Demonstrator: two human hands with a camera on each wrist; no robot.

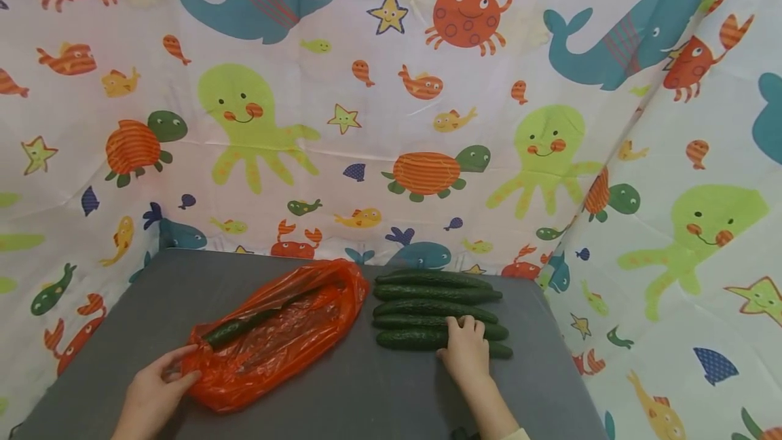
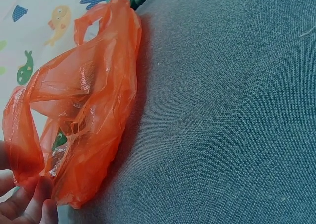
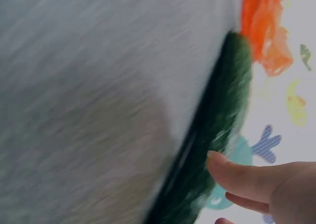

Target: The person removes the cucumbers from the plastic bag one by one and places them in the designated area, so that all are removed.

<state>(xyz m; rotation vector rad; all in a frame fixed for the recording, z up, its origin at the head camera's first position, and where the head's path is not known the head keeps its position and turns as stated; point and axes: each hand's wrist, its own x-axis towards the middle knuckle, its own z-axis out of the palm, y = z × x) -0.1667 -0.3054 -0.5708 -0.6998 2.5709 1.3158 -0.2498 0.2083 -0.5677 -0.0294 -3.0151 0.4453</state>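
My left hand pinches the near left end of a thin orange plastic bag, as the left wrist view also shows with fingertips at the bag's handle. Inside the bag lies a dark green cucumber, seen partly through the film. To the right, several cucumbers lie side by side in a row. My right hand grips the nearest cucumber, fingers over its far side. In the right wrist view the thumb presses on the side of a cucumber.
A grey table carries everything. Behind it and along both sides hangs a white curtain printed with sea animals. At the front edge, a dark green tip shows beside my right forearm.
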